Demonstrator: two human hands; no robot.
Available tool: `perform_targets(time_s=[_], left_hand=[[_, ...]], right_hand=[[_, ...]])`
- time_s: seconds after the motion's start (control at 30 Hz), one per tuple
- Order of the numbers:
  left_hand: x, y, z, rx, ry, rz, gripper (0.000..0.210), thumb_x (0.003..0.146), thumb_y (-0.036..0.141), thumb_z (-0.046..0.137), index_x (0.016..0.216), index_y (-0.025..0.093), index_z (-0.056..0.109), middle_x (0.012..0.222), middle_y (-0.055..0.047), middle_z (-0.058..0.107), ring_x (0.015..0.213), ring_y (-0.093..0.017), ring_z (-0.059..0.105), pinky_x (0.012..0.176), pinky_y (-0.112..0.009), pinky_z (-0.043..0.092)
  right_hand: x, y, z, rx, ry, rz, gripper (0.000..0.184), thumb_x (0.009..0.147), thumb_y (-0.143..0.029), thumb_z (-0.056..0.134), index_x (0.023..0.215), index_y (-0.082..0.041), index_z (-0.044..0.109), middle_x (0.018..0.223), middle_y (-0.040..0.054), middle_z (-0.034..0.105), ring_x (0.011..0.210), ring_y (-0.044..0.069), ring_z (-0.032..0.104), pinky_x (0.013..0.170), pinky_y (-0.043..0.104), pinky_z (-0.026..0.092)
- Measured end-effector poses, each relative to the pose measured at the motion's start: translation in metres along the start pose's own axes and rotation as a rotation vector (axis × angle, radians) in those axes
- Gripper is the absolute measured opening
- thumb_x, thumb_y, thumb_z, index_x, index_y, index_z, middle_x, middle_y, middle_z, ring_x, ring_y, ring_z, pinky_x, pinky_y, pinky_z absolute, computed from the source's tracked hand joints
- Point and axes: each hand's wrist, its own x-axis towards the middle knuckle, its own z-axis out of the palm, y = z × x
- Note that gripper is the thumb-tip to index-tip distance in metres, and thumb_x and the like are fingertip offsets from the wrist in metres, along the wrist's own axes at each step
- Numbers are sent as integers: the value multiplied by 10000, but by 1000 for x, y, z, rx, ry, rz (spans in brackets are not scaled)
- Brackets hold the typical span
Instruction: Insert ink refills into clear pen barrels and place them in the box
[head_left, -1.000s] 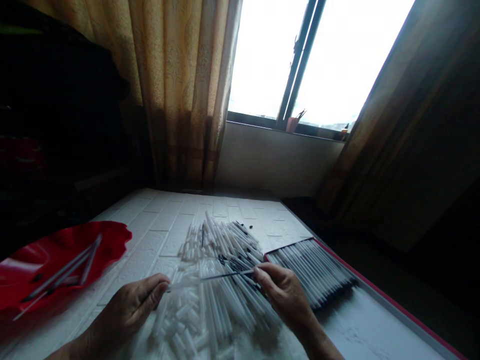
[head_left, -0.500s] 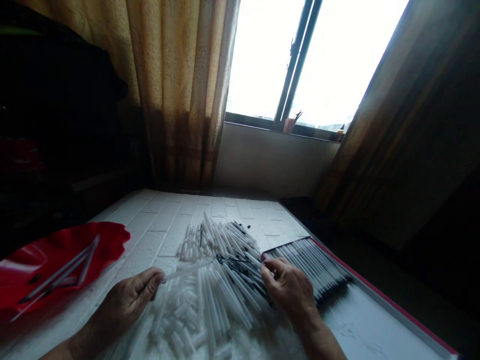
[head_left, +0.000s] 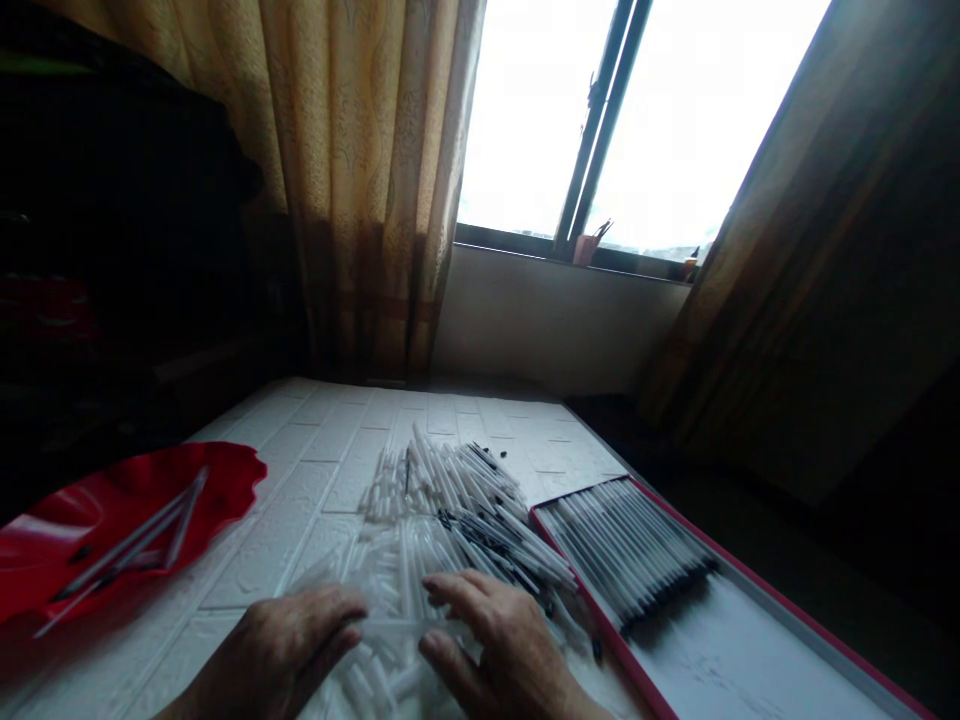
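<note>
My left hand (head_left: 281, 640) is low over a pile of clear pen barrels (head_left: 412, 560), thumb and fingers closed on the end of one translucent pen barrel (head_left: 397, 628). This barrel lies crosswise, pointing at my right hand (head_left: 499, 635). The right hand's thumb and fingers are apart around the barrel's other end; a firm hold does not show. Just beyond it lie slim pieces with black ends (head_left: 495, 535) in a loose heap. Farther back is a bundle of whitish tubes (head_left: 442, 475).
At right a red-edged tray (head_left: 645, 680) holds a row of slim pens with black ends (head_left: 630, 550). On the left, a red wavy-rimmed dish (head_left: 225, 460) contains a few pen pieces. The table has a white brick-pattern cover (head_left: 300, 480). A window and curtains (head_left: 375, 180) stand behind.
My right hand has moved left and down, away from the tray, with its fingers parting. My left hand has come right and nearer with the barrel, so the hands are now close together.
</note>
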Motion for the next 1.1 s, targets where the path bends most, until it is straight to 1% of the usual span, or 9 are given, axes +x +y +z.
perform_targets(time_s=[0.13, 0.27, 0.33, 0.43, 0.6, 0.7, 0.8, 0.93, 1.1], left_hand=[[1, 5, -3, 95, -46, 95, 244, 1100, 412, 363, 1096, 299, 579, 837, 64, 786, 689, -97, 781, 652, -117, 556], [8, 10, -12, 129, -106, 160, 301, 1099, 455, 345, 1013, 292, 583, 725, 93, 736, 551, -89, 725, 524, -156, 509], [8, 12, -14, 139, -136, 168, 357, 1101, 440, 334, 883, 283, 570, 637, 96, 675, 470, -94, 665, 448, -195, 447], [5, 12, -14, 65, -257, 89, 425, 1096, 431, 328, 770, 265, 544, 625, 78, 655, 472, -101, 631, 459, -214, 405], [8, -14, -17, -287, -516, -270, 660, 1000, 698, 267, 593, 227, 487, 525, 54, 554, 465, -102, 546, 464, -172, 400], [13, -37, -20, -236, -404, -408, 695, 997, 704, 150, 560, 236, 420, 470, 52, 469, 425, -109, 477, 405, -184, 359], [12, -49, -18, -143, -277, -485, 572, 998, 630, 293, 675, 239, 559, 578, 50, 597, 520, -123, 591, 489, -184, 432], [1, -50, -10, -28, -174, -506, 364, 966, 543, 465, 892, 277, 703, 757, 44, 757, 689, -155, 747, 624, -188, 518], [-11, -48, 4, 15, -112, -451, 386, 954, 579, 495, 1072, 292, 725, 1013, 10, 815, 923, -183, 790, 820, -208, 579]], right_hand=[[1, -6, 9, -58, -253, 85, 254, 832, -293, 753, 1072, -229, 807, 881, 77, 847, 752, 261, 810, 635, 252, 569], [5, -13, -3, -106, -333, 45, 114, 849, -209, 746, 930, -190, 824, 805, 74, 842, 708, 225, 808, 575, 203, 505], [5, -14, -6, -140, -318, -9, 53, 844, -198, 757, 842, -182, 807, 744, 54, 830, 642, 198, 791, 520, 197, 450], [2, -11, 0, -227, -233, -109, 154, 842, -257, 774, 701, -204, 744, 647, 13, 797, 562, 169, 756, 455, 215, 364], [-6, 6, -3, -364, -7, -296, 328, 990, -358, 571, 704, -234, 673, 569, -9, 718, 459, 147, 661, 431, 251, 339], [-5, 14, -20, -379, 122, -138, 381, 1053, -266, 414, 805, -214, 698, 649, 38, 734, 553, 182, 697, 535, 261, 445], [-2, 15, -25, -287, 142, 49, 303, 1022, -228, 435, 959, -207, 731, 823, 74, 803, 706, 207, 759, 657, 262, 519], [0, 14, -11, -294, 82, 177, 342, 912, -153, 479, 1135, -178, 738, 1022, 107, 827, 814, 234, 792, 703, 279, 558], [-2, 27, -12, -422, 86, 280, 371, 963, -198, 456, 1213, -149, 726, 1080, 132, 816, 873, 258, 792, 728, 317, 570]])
